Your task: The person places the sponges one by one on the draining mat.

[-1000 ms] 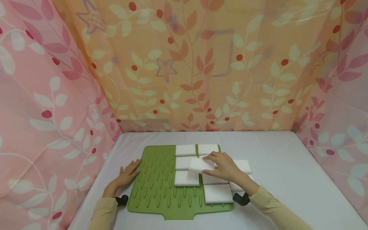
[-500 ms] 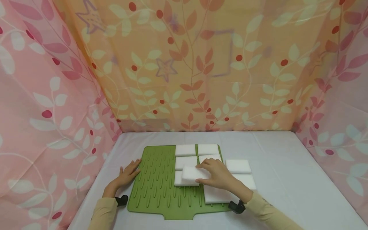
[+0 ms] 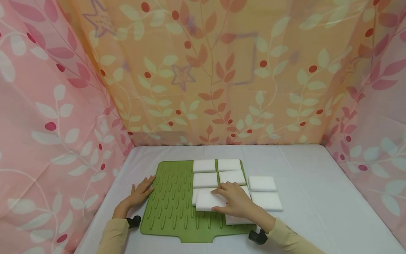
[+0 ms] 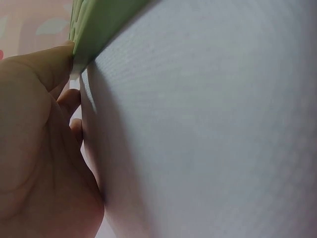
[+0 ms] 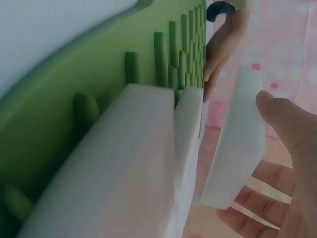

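Note:
My right hand [image 3: 236, 201] pinches a white sponge block [image 3: 207, 201] between thumb and fingers, over the green ridged mat [image 3: 171, 197]. In the right wrist view, the held sponge [image 5: 237, 144] is apart from the sponges lying on the mat. Several white sponges lie in two columns on the mat's right half, such as one sponge [image 3: 204, 180] in the left column; the held one partly covers another. My left hand [image 3: 139, 194] lies on the table at the mat's left edge. In the left wrist view, its thumb [image 4: 54, 62] touches the mat's edge [image 4: 101, 34].
Two more white sponges, a farther one [image 3: 262, 183] and a nearer one [image 3: 266, 201], lie on the white tabletop [image 3: 317, 204] right of the mat. Patterned cloth [image 3: 206, 88] hangs behind the table and at both sides.
My right hand has carried the sponge leftward and toward the near side, uncovering sponges behind it. The left hand stays where it was.

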A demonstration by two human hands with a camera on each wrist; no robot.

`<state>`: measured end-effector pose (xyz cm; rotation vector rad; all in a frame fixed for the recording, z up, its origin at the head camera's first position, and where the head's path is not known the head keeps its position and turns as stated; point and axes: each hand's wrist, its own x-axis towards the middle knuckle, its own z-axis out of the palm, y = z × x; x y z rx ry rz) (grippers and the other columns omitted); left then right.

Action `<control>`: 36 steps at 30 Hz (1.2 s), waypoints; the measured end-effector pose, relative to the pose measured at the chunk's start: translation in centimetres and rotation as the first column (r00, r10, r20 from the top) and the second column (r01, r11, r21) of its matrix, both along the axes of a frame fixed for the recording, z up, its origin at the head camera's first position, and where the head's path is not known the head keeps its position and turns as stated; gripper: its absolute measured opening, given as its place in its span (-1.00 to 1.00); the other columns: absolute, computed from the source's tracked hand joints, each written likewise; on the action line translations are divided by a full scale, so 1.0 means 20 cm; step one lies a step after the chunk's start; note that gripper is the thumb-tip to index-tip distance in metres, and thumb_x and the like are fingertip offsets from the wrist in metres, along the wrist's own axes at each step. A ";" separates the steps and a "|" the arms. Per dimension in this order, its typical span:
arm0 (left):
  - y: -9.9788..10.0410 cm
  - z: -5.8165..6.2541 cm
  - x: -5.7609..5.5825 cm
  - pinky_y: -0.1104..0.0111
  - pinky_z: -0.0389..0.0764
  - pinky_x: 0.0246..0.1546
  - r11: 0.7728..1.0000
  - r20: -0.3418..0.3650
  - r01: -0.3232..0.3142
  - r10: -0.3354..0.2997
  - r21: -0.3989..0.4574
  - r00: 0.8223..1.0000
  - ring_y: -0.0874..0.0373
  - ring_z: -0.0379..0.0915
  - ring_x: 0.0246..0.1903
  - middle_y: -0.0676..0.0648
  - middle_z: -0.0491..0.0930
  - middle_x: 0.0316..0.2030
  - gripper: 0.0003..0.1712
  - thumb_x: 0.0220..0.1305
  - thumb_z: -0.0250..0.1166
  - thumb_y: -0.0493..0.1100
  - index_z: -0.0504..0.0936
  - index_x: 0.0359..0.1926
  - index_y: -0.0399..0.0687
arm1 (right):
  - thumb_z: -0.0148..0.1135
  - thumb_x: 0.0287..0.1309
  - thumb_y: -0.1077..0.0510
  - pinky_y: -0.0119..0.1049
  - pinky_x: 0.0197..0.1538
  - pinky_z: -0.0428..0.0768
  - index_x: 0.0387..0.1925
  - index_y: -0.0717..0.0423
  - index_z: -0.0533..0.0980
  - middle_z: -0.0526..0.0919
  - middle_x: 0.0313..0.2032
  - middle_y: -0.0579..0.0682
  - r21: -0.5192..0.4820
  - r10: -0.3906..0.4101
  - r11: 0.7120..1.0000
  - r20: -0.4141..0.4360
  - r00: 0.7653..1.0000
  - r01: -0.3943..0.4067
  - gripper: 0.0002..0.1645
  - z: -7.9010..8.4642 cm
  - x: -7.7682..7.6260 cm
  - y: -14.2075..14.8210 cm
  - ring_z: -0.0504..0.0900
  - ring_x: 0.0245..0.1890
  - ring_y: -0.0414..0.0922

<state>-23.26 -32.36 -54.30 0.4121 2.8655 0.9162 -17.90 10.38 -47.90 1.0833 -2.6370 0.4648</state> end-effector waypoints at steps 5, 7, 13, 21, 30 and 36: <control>0.00 0.00 0.00 -0.34 -0.54 0.12 1.000 -0.005 0.007 -0.007 0.006 1.000 -0.31 -0.25 0.37 -0.28 -0.01 0.39 -0.36 0.42 -0.05 -0.05 0.03 0.43 -0.10 | 0.14 -0.04 -0.46 -0.27 -0.11 0.41 0.02 -0.21 0.55 0.53 -0.18 -0.26 -0.003 0.011 1.000 0.013 1.000 -0.011 -0.34 -0.01 0.02 -0.02 0.42 -0.23 -0.30; 0.00 0.00 0.00 -0.34 -0.54 0.12 1.000 -0.005 0.010 -0.010 0.008 1.000 -0.31 -0.25 0.37 -0.28 -0.01 0.39 -0.36 0.43 -0.05 -0.05 0.03 0.43 -0.11 | 0.14 -0.04 -0.46 -0.24 -0.07 0.42 0.02 -0.21 0.54 0.52 -0.18 -0.26 0.002 0.016 1.000 0.008 1.000 -0.016 -0.33 -0.01 0.03 -0.02 0.44 -0.19 -0.29; -0.01 0.01 0.00 -0.36 -0.52 0.11 1.000 -0.013 0.011 -0.011 0.001 1.000 -0.33 -0.25 0.36 -0.31 -0.02 0.39 -0.36 0.43 -0.06 -0.04 0.03 0.42 -0.16 | 0.14 -0.03 -0.45 -0.25 -0.14 0.42 0.02 -0.17 0.55 0.53 -0.21 -0.25 0.022 0.040 0.999 -0.016 0.999 -0.040 -0.33 -0.03 0.06 -0.04 0.45 -0.21 -0.27; 0.00 0.01 0.01 -0.35 -0.52 0.12 1.000 -0.004 -0.001 0.001 -0.007 1.000 -0.31 -0.25 0.37 -0.29 -0.02 0.39 -0.36 0.43 -0.06 -0.04 0.03 0.42 -0.14 | 0.12 -0.02 -0.46 -0.28 -0.14 0.39 0.03 -0.19 0.53 0.50 -0.20 -0.26 0.037 0.060 0.998 0.001 0.998 -0.060 -0.32 -0.08 0.10 -0.06 0.45 -0.19 -0.29; 0.00 0.00 0.00 -0.34 -0.53 0.12 1.000 0.006 -0.004 0.004 -0.013 1.000 -0.29 -0.27 0.38 -0.27 -0.02 0.40 -0.35 0.43 -0.06 -0.03 0.02 0.43 -0.09 | 0.14 -0.02 -0.44 -0.31 -0.18 0.36 -0.01 -0.16 0.55 0.50 -0.22 -0.24 0.023 0.084 0.996 0.010 0.996 -0.084 -0.34 -0.11 0.12 -0.08 0.42 -0.21 -0.27; 0.00 0.01 0.00 -0.34 -0.53 0.12 1.000 0.005 -0.002 0.002 -0.010 1.000 -0.30 -0.26 0.38 -0.28 -0.02 0.40 -0.35 0.43 -0.05 -0.03 0.02 0.43 -0.10 | 0.12 -0.01 -0.46 -0.31 -0.19 0.36 -0.01 -0.17 0.55 0.50 -0.22 -0.24 0.044 0.074 0.996 0.011 0.997 -0.075 -0.34 -0.15 0.11 -0.08 0.41 -0.23 -0.26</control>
